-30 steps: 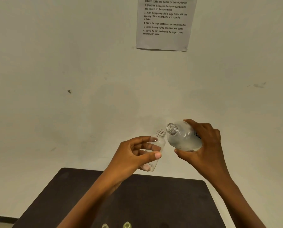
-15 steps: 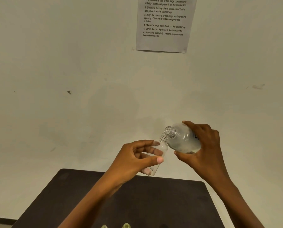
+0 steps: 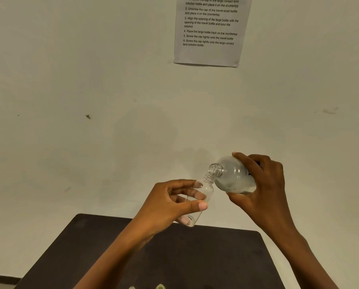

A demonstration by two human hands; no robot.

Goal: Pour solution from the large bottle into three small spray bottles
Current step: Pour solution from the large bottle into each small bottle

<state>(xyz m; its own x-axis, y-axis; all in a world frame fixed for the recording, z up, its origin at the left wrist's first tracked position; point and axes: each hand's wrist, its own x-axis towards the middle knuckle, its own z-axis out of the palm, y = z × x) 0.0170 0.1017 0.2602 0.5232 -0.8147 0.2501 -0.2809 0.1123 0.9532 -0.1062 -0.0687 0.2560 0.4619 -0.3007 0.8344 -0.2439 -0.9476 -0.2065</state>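
A: Your large bottle (image 3: 232, 178)?
B: Clear, uncapped, tipped sideways, liquid pooled low.
A: Small spray bottle (image 3: 207, 189)?
B: Clear, capless, tilted; neck right at the large bottle's mouth.

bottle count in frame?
2 for certain: the small bottle held in the left hand, and the large bottle tilted in the right hand. Two pale tops at the bottom edge may be more bottles, but they are cropped.

A paper sheet (image 3: 211, 30) on the wall (image 3: 91, 59) lists steps 1 to 6; step 4 reads "Place the large bottle back on the countertop". The dark print on the large bottle (image 3: 235, 178) is unreadable.
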